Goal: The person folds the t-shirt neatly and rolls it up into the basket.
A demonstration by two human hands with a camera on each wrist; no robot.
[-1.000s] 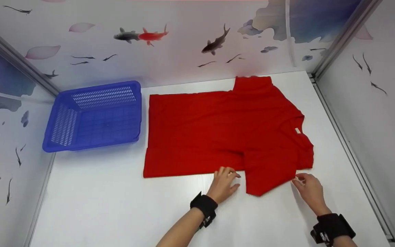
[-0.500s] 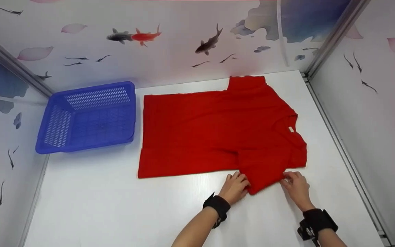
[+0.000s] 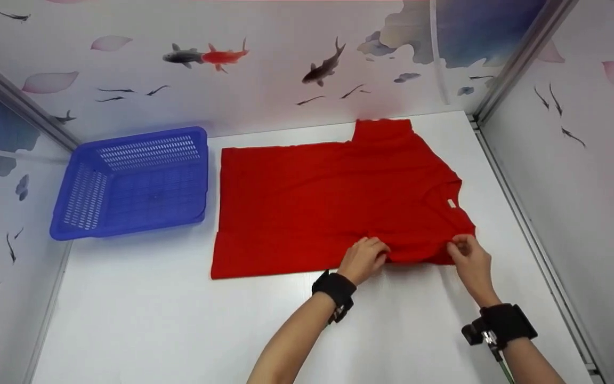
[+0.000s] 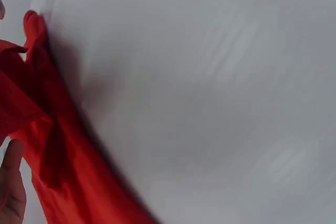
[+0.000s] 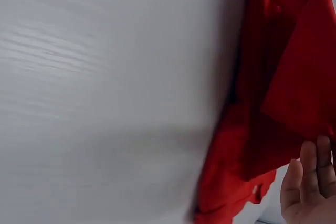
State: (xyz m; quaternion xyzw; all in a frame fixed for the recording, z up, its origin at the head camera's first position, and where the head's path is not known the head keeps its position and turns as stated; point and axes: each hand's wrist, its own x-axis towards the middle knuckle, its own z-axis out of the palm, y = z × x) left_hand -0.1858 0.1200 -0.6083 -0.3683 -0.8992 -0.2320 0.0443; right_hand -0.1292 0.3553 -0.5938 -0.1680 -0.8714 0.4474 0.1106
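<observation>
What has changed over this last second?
The red T-shirt's near sleeve, which stuck out toward the person, has been lifted and drawn inward, away from the person. The left hand, earlier beside it, now pinches it; the right hand, already at its corner, has moved inward with it. The far sleeve and blue plastic basket stayed put.

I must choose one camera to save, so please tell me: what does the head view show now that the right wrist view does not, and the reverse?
Only head: the blue rectangular plastic basket, the pale wall panel printed with fish, and the black wrist straps.
Only right wrist: the hanging face of the lifted red cloth flap, up close.
Both: the red fabric shirt, the white table, parts of the left hand and right hand.
</observation>
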